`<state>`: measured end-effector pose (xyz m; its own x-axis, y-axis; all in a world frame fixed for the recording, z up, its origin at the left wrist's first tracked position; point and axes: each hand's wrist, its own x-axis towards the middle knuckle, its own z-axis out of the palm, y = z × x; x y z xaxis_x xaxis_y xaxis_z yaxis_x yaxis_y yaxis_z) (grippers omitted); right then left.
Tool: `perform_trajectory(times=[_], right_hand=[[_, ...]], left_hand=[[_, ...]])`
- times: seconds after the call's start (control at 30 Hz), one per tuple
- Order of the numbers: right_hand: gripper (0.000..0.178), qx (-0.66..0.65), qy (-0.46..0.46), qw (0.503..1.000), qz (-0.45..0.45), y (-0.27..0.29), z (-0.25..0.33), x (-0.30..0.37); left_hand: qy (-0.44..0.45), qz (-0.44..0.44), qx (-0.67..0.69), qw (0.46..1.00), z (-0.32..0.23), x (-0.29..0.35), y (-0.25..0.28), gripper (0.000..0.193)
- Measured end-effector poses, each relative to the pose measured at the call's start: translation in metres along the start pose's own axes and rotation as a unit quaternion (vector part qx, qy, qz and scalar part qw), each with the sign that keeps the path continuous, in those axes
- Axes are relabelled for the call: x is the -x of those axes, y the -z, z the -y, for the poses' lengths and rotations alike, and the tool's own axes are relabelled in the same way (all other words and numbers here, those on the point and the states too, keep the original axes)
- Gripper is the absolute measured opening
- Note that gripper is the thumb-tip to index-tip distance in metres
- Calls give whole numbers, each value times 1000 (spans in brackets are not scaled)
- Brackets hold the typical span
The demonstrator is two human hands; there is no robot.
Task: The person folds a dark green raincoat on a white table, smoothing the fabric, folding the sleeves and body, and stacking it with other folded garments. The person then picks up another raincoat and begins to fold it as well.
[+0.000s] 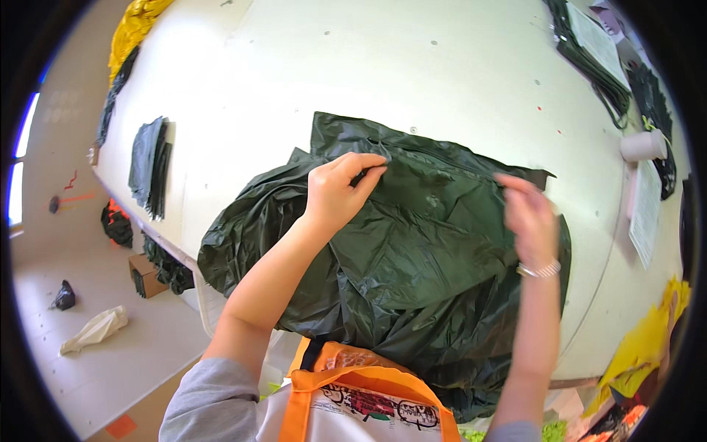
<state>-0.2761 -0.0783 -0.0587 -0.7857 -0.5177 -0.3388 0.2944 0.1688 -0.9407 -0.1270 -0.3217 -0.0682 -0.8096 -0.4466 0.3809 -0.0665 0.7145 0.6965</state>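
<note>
A large heap of thin, shiny dark green fabric (pixel 420 250) lies in loose folds across the near side of the white table and hangs over its front edge toward my lap. My left hand (pixel 342 184) is closed in a pinch on this fabric, thumb and forefinger meeting at a folded edge near its upper part. At the right end of that edge is my right hand (pixel 526 217), with its fingertips at the fabric. Motion smears those fingers, so their grip is unclear. A light bracelet (pixel 540 269) circles the right wrist.
Folded dark pieces (pixel 149 168) lie on the table (pixel 353 66) at left. A white cup (pixel 643 146), paper sheets (pixel 645 214) and dark straps (pixel 589 70) line the right side. Yellow fabric (pixel 132 33) sits far left. A cardboard box (pixel 149 276) stands on the floor.
</note>
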Motion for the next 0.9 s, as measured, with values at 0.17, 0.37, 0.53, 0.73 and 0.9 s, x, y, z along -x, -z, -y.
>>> perform_trajectory(times=[0.17, 0.37, 0.53, 0.73, 0.9], right_hand=[[33, 58, 53, 973, 218, -92, -6, -33], [21, 94, -7, 974, 208, -112, -3, -25], [13, 128, 63, 981, 131, -127, -10, -18], [7, 127, 127, 984, 3, -123, 1, -13], [11, 132, 161, 978, 13, -147, 12, 26]], left_hand=[[-57, 29, 30, 997, -1, 6, 5, 14], [-20, 11, 36, 999, 11, 15, 14, 12], [8, 3, 63, 998, 11, 16, 16, 11], [23, 10, 46, 999, 12, 19, 20, 10], [192, 67, 170, 964, 9, 14, 23, 11]])
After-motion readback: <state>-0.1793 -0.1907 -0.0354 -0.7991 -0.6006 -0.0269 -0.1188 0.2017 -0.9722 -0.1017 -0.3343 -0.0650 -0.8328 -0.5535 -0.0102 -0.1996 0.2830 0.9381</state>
